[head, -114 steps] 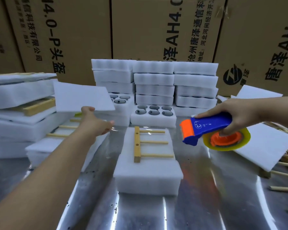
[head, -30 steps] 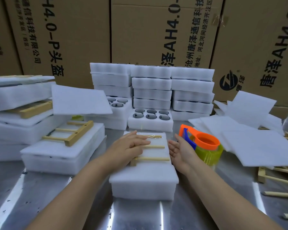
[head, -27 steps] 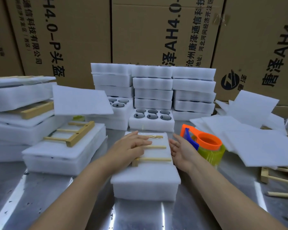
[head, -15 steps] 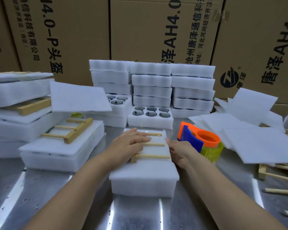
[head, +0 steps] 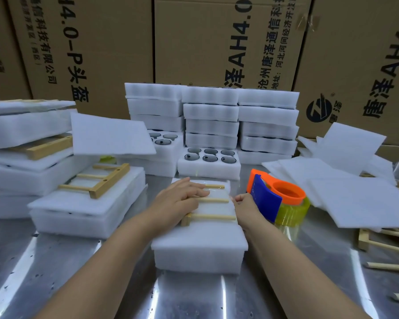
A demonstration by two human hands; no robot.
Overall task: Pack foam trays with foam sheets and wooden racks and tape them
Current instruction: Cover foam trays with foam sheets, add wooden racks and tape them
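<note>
A white foam tray covered by a foam sheet lies in the middle of the metal table. A wooden rack lies on top of it under clear tape. My left hand rests flat on the rack with straight fingers. My right hand is against the tray's right edge, its fingers curled over the tape there. The blue and orange tape dispenser stands on the table just right of that hand.
Taped trays with racks are piled on the left. Stacks of foam trays and an uncovered tray with cups stand behind. Loose foam sheets and wooden racks lie on the right. Cardboard boxes wall the back.
Earlier my right hand held the dispenser in the air and my left hand was out to the left. Now the dispenser stands on the table and both hands are on the taped tray.
</note>
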